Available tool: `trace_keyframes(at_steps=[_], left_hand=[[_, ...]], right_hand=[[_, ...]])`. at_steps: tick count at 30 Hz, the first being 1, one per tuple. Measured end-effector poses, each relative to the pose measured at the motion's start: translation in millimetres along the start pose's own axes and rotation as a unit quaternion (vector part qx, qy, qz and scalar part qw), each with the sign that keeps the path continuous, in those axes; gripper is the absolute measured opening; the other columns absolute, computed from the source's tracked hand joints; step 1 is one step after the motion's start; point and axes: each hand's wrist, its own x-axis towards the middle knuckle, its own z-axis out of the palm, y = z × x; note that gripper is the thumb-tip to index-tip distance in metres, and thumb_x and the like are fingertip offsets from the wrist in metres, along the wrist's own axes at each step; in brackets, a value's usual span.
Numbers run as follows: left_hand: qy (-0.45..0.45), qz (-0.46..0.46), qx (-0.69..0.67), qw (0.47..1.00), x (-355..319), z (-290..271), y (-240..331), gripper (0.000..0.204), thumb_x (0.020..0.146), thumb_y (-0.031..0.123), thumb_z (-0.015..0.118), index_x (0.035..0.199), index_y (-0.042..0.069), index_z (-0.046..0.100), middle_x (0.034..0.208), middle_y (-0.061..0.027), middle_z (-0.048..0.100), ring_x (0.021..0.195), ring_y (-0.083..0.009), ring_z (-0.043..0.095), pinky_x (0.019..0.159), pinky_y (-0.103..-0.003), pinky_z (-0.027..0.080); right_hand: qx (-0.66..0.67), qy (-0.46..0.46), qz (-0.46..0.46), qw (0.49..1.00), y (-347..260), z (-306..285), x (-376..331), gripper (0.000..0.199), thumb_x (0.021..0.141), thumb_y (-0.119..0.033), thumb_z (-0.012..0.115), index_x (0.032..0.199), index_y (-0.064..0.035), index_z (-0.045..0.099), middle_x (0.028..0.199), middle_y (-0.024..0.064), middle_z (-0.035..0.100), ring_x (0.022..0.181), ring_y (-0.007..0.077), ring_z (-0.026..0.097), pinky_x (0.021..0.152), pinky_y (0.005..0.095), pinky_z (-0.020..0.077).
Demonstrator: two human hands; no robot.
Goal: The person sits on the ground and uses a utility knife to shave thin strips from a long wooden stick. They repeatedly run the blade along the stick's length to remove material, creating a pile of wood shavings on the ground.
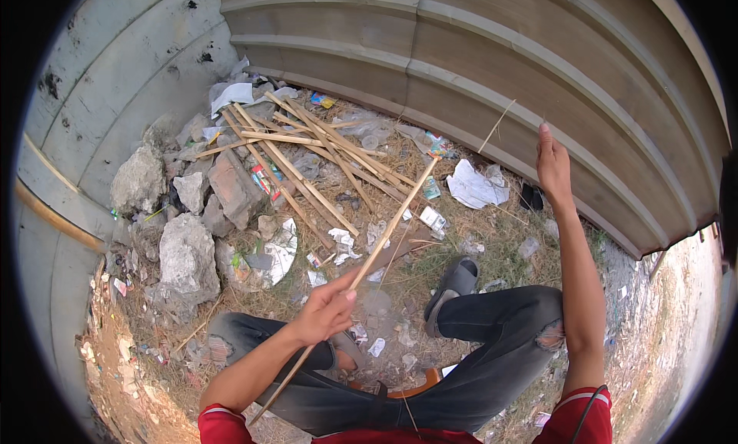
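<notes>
My left hand [323,315] is closed round a long, pale wooden stick [393,230]. The stick slants from beside my left thigh up to the middle of the view, its far end above the littered ground. Out to the right, my right hand [553,167] is raised in front of the metal sheet, apart from the stick. Its thumb points up and its fingers are curled; what they hold, if anything, cannot be made out. A thin strip [496,126] shows against the sheet to the left of that hand. Beyond the held stick lies a loose pile of similar sticks [307,146].
Rough concrete lumps [188,256] are heaped on the left. Ribbed metal sheeting [477,48] closes off the far side, and a grey wall [131,67] the left. White paper scraps [477,185] and wrappers litter the dry grass. My legs [492,329] are bent around an orange seat [419,384].
</notes>
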Motion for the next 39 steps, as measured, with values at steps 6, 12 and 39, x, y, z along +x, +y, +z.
trace_keyframes(at_steps=[6,12,39], left_hand=[[0.040,0.068,0.023,0.997,18,15,30,0.056,0.109,0.017,0.048,0.161,0.011,0.028,0.058,0.0077,0.031,0.046,-0.0035,0.025,0.044,-0.023,0.025],[0.052,0.065,0.064,0.994,24,29,30,0.058,0.108,0.015,0.051,0.161,0.009,0.028,0.061,0.0094,0.030,0.049,-0.0018,0.027,0.048,-0.023,0.024],[0.050,0.078,0.335,0.938,10,20,-13,0.059,0.103,0.014,0.058,0.155,-0.001,0.036,0.141,-0.0177,0.059,0.121,-0.0134,0.055,0.104,-0.029,0.042]], right_hand=[[0.072,-0.088,-0.094,0.989,-57,17,-43,0.057,0.104,-0.047,0.047,0.099,0.0075,0.063,0.073,0.0249,0.061,0.071,0.0408,0.059,0.070,0.0466,0.0464],[0.007,-0.232,-0.141,0.962,-99,28,-77,0.054,0.103,-0.047,0.050,0.095,0.0035,0.066,0.074,0.0272,0.064,0.074,0.0473,0.064,0.071,0.0540,0.0490],[-0.001,-0.034,-0.004,0.999,0,3,-27,0.067,0.104,-0.056,0.045,0.091,0.0082,0.062,0.067,0.0247,0.058,0.065,0.0427,0.053,0.069,0.0490,0.0439]])
